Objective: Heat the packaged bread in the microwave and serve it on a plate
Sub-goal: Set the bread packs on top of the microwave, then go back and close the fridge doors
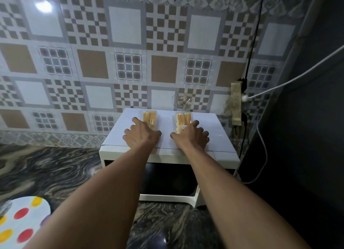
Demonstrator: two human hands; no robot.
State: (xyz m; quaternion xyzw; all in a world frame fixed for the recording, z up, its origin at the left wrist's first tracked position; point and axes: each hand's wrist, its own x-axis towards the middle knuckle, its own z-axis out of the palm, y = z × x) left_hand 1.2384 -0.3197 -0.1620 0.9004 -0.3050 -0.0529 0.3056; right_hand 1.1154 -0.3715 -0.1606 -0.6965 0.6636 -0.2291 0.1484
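Note:
Two clear packs of yellow bread lie on top of a white microwave [219, 137] whose dark door is closed. My left hand [141, 135] rests with fingers spread over the near end of the left bread pack [149, 116]. My right hand [191, 137] lies the same way on the near end of the right bread pack [183, 119]. Neither pack is lifted; both sit flat on the microwave top. A white plate [28, 220] with red and yellow dots sits on the counter at the lower left, partly behind my left forearm.
The microwave stands on a dark marbled counter [55, 170] against a patterned tiled wall. To its right hang a power strip [236, 103], a black cable and a white cable [297, 75]. A dark wall closes the right side.

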